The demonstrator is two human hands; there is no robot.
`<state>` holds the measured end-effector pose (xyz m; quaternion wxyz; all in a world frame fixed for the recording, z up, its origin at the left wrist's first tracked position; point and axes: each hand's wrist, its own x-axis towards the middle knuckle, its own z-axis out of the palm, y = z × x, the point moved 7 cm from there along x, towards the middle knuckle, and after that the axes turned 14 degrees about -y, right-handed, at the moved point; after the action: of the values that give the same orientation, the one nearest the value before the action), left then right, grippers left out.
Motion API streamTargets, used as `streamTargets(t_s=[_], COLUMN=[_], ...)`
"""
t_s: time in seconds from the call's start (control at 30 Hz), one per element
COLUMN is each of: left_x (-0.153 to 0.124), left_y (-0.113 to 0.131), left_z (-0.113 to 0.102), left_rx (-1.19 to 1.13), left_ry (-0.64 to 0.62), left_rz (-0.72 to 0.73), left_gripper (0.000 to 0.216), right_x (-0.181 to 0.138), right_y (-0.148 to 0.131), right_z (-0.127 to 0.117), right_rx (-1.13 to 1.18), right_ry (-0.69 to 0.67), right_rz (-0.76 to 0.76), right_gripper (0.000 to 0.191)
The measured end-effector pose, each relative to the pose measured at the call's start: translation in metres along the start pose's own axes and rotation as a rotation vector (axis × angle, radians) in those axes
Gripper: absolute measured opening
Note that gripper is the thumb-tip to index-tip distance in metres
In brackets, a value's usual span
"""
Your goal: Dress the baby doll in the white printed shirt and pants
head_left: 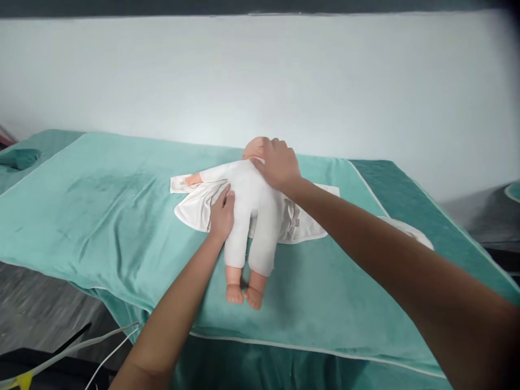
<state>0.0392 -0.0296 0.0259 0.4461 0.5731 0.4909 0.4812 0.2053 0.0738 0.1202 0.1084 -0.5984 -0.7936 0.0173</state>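
Observation:
A baby doll (254, 187) with a white cloth body lies on its back, feet toward me, on a spread-out white baby garment (311, 227). My right hand (280, 162) rests over the doll's head and upper chest, fingers stretched out; it covers much of the head. Against the doll's side, at the hip, lies my left hand (222, 214), fingers extended and partly on the garment. One doll arm reaches left along a sleeve (179, 184) of the garment. The doll's other arm is hidden behind my right hand and forearm.
A green cloth with white piping (101, 216) covers the bed. Another white item (410, 230) lies to the right, partly behind my forearm. White cables (97, 340) hang at the lower left. A pale wall (260, 76) stands behind the bed.

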Motion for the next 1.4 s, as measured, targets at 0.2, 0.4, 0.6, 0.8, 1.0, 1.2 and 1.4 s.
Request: streamTargets(t_s=[0.2, 0.4, 0.6, 0.8, 1.0, 1.2, 1.4], left_x=[0.014, 0.042, 0.056, 0.069, 0.069, 0.068, 0.061], left_y=[-0.003, -0.018, -0.003, -0.026, -0.042, -0.045, -0.033], left_z=[-0.009, -0.025, -0.033, -0.078, -0.1, -0.109, -0.095], left_rx=[0.31, 0.626, 0.949, 0.718, 0.259, 0.105, 0.246], left_ry=[0.111, 0.149, 0.205, 0.396, 0.475, 0.566, 0.502], left_rz=[0.032, -0.142, 0.079, -0.084, -0.014, 0.009, 0.046], left_gripper=[0.035, 0.023, 0.023, 0.007, 0.008, 0.014, 0.018], right_x=[0.018, 0.054, 0.052, 0.029, 0.017, 0.016, 0.019], right_y=[-0.105, -0.128, -0.091, -0.068, -0.077, -0.078, -0.088], right_z=[0.046, 0.082, 0.047, 0.036, 0.04, 0.041, 0.056], right_rx=[-0.135, -0.157, -0.01, -0.006, -0.16, -0.218, -0.22], right_ry=[-0.245, -0.47, -0.278, -0.206, -0.241, -0.26, -0.291], right_rz=[-0.34, -0.308, -0.228, -0.324, -0.396, -0.35, -0.364], right_gripper=[0.043, 0.04, 0.041, 0.047, 0.057, 0.051, 0.041])
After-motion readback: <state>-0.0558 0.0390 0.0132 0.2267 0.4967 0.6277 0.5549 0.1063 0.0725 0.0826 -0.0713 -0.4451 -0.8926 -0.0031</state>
